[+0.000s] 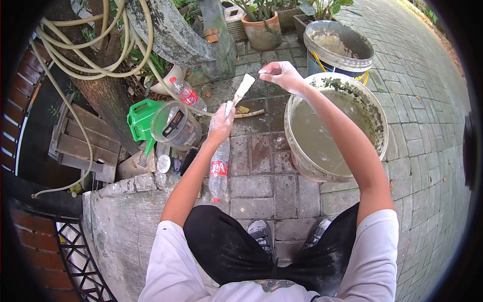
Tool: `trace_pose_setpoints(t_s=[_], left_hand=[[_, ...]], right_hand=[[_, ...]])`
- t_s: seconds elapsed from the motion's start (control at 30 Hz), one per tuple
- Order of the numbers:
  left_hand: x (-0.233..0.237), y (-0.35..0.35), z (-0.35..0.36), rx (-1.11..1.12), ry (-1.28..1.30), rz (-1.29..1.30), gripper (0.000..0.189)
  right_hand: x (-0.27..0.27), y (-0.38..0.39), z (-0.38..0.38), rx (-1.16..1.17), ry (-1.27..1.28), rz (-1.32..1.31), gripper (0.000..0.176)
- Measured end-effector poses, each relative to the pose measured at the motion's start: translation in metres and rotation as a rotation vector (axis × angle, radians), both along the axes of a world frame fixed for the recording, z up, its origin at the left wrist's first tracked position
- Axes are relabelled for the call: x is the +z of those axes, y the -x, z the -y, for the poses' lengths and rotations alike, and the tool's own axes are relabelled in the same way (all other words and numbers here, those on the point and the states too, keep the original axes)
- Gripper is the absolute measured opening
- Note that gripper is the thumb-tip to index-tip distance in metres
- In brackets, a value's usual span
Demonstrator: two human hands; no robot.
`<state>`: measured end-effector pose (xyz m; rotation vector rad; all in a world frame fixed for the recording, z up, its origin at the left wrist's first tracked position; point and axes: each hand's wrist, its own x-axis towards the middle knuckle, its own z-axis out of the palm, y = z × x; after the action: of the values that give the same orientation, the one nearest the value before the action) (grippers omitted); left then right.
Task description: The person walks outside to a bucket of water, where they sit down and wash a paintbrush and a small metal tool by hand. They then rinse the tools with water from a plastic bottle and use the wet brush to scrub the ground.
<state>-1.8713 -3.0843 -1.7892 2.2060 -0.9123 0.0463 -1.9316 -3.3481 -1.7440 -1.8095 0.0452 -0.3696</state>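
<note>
My left hand (220,125), smeared with white, is closed around the handle of a paintbrush (244,86). The brush's bristles are coated white and point up and to the right. To the right of the bristles, my right hand (285,77) is raised, also whitened, its fingers drawn together. A small white bit shows at the fingertips; whether it is a held piece or just paint I cannot make out. Below the right forearm stands a large white bucket (298,160) of murky grey-green water, its inner wall stained dark.
Behind it stands another bucket (338,61) with a yellow handle. At left are a clear tub (182,132), a green watering can (143,117) and plastic bottles (218,168) (188,94). A hose (75,46) hangs around a tree trunk; a potted plant (262,32) sits at the back.
</note>
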Motion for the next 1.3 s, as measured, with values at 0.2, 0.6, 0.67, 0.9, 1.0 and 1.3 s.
trace_pose_setpoints(t_s=[0.2, 0.6, 0.67, 0.9, 1.0, 1.3], left_hand=[[-0.002, 0.003, -0.001, 0.031, -0.039, 0.042, 0.032], [-0.016, -0.003, 0.000, -0.020, -0.067, 0.053, 0.032], [-0.024, -0.004, -0.003, -0.016, -0.062, 0.095, 0.033], [-0.028, -0.005, -0.007, -0.039, -0.114, -0.023, 0.041], [-0.039, -0.011, -0.006, -0.018, -0.174, -0.012, 0.047], [-0.042, -0.008, -0.006, -0.029, -0.207, -0.015, 0.052]], right_hand=[[-0.005, -0.003, -0.001, -0.031, 0.074, 0.040, 0.022], [0.011, 0.021, 0.011, -0.125, 0.667, 0.060, 0.032], [0.041, 0.040, 0.025, -0.017, 0.589, -0.095, 0.029], [0.039, 0.112, 0.076, 0.194, 0.584, -0.765, 0.012], [0.001, 0.120, 0.082, 0.146, 0.606, -0.897, 0.020], [-0.035, 0.124, 0.096, 0.144, 0.764, -0.873, 0.032]])
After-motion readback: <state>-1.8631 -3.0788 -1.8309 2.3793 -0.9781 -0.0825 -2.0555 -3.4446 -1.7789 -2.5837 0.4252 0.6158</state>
